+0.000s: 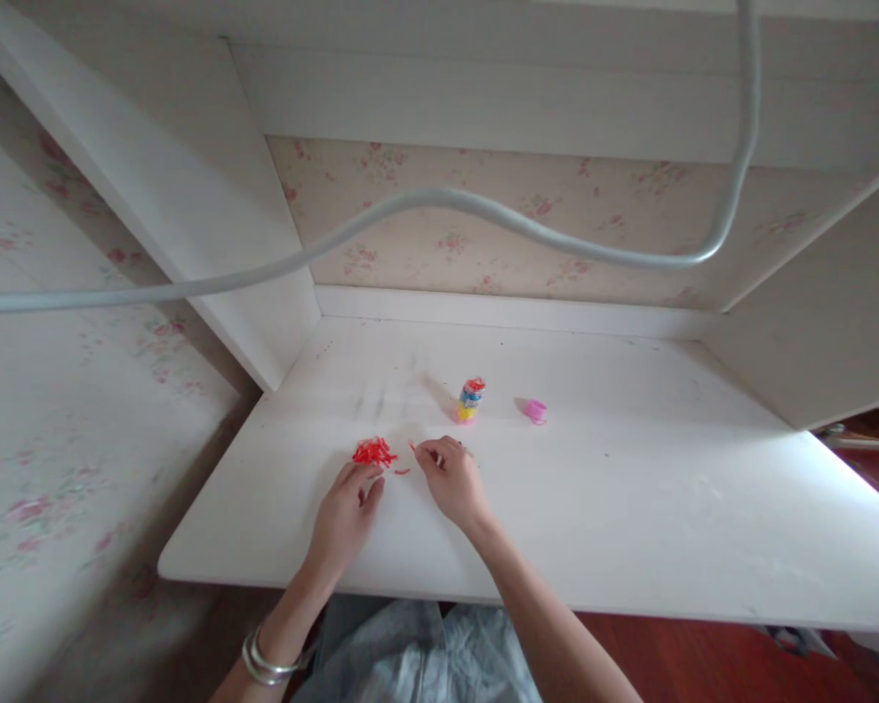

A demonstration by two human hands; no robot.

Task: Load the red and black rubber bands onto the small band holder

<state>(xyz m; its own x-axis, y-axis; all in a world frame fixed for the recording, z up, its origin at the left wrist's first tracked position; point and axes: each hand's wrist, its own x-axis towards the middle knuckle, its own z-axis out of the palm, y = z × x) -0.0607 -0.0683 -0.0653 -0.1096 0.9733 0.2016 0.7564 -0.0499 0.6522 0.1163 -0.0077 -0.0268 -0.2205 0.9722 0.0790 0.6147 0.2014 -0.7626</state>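
A pile of small red strips (pixel 373 451) lies on the white desk. My left hand (pixel 350 496) rests at the near edge of the pile, its thumb and fingers apart. To the right, my right hand (pixel 446 474) pinches a small red strip (pixel 412 445) between thumb and fingertips. One loose red strip (pixel 402 472) lies on the desk between the hands. Beyond my right hand stands a small clear bottle (pixel 472 395) with a blue and yellow label and red pieces at its top. A pink cap (pixel 535 411) sits to the right of the bottle.
The white desk (pixel 630 508) has a side panel (pixel 212 195) at the left and another at the right. A low ledge (pixel 513 312) runs along its back. A pale cable (pixel 439 198) crosses the view above the desk.
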